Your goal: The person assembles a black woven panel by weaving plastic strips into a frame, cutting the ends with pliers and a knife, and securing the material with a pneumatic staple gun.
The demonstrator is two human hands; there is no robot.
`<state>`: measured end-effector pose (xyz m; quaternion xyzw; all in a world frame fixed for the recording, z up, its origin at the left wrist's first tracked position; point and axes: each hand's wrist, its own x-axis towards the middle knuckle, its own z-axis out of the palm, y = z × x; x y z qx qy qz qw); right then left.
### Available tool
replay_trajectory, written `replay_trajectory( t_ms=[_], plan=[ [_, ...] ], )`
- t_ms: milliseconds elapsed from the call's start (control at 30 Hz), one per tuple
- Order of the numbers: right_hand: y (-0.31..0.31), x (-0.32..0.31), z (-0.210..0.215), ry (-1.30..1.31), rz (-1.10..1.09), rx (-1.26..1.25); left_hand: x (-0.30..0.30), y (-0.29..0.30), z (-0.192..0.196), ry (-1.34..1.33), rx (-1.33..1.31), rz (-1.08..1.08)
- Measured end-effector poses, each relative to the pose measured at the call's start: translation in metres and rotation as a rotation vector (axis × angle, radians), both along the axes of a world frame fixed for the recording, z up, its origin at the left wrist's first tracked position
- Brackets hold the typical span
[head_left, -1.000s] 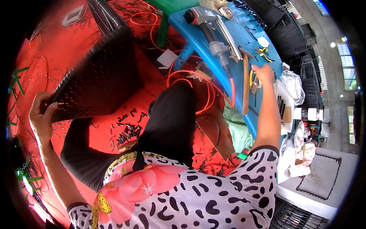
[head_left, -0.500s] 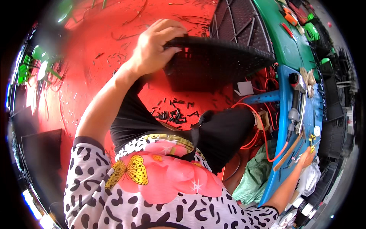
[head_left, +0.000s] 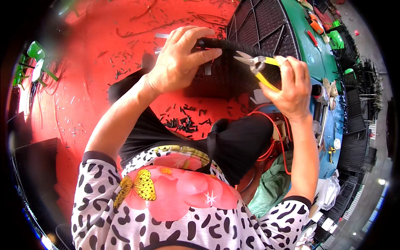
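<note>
My left hand [head_left: 179, 58] is closed on the near left corner of a black woven rattan-like piece [head_left: 225, 83], its thumb along the top edge. Yellow-handled snips [head_left: 254, 63] sit in my right hand [head_left: 291, 87], fingers wrapped round the handles. The blades are apart and point left, close to the rim of the woven piece between my two hands. Whether they touch it I cannot tell. Behind it stands a larger dark woven panel [head_left: 262, 29] with crossing bars.
Black offcuts [head_left: 181, 124] lie on the red floor [head_left: 96, 83] between my legs. At right, a blue table [head_left: 329, 162] holds a tool and small yellow-handled items; a green table [head_left: 310, 54] stands beyond, with red-handled pliers [head_left: 312, 38]. An orange-red hose [head_left: 266, 113] loops beside my knee.
My right hand has come from the blue table up to the woven piece, with the snips in it. My left hand keeps its hold, and the piece has tilted slightly.
</note>
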<state>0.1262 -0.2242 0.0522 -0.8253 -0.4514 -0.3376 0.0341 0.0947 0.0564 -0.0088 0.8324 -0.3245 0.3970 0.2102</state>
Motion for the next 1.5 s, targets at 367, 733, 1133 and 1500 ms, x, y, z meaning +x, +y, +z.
replay_trajectory(
  t_ms=[367,733,1133,1500],
  plan=[
    [0.025,0.019,-0.014,-0.119,0.097,0.040,-0.002,0.001,-0.005,-0.044,-0.015,-0.027],
    [0.029,0.025,-0.014,-0.176,0.143,0.021,-0.003,0.001,-0.002,-0.033,-0.018,-0.023],
    [0.022,0.032,-0.016,-0.124,0.216,0.033,-0.001,0.003,-0.006,-0.036,-0.001,-0.051],
    [-0.085,-0.039,-0.060,0.362,-0.288,0.397,-0.003,-0.009,0.020,0.155,-0.180,0.037]
  ],
)
